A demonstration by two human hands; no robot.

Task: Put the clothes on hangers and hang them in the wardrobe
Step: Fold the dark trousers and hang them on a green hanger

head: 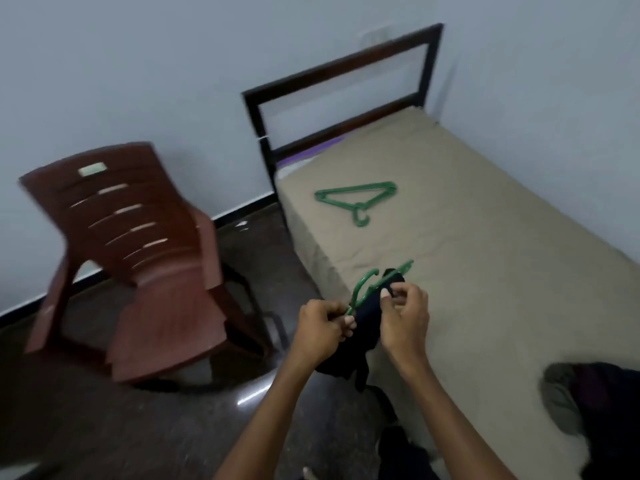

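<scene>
There are two green hangers: one hanger (356,199) lies far up the bed (485,237), the other hanger (372,284) is held near its left edge. One dark garment (360,327) hangs from that held hanger. Two hands are in view, a left hand (323,327) and a right hand (405,317). One heap of clothes (588,410) sits at the near right; its pieces cannot be counted. There is one bed and one brown chair (138,258) at the left.

A brown plastic chair (138,258) (slatted back) stands beside the bed (485,237).
</scene>
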